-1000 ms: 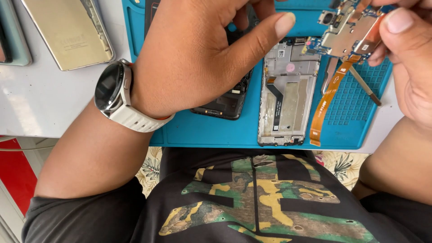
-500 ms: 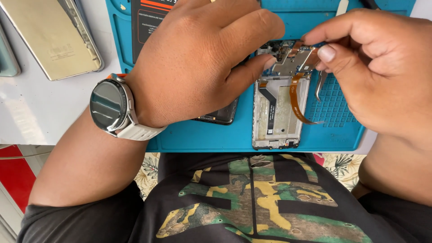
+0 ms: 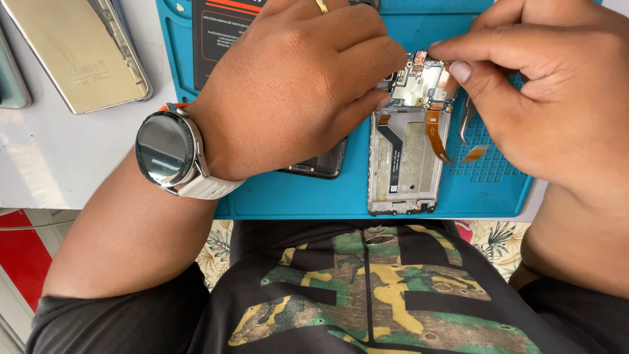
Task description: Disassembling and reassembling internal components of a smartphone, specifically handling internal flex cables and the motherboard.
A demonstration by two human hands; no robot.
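Observation:
An opened phone frame lies on a blue repair mat. A small circuit board with an orange flex cable sits at the frame's top end. My left hand, with a watch on its wrist, pinches the board's left edge. My right hand pinches the board's right edge with thumb and forefinger. Metal tweezers stick out under my right hand. A dark phone screen lies mostly hidden under my left hand.
A gold phone back cover and a grey-green one lie on the white table at the left. A dark card with orange stripes rests on the mat's far side. The mat's right part has a small grid of cells.
The board with its flex cable came down from above the mat onto the top of the phone frame. Both hands moved in and now pinch it from either side.

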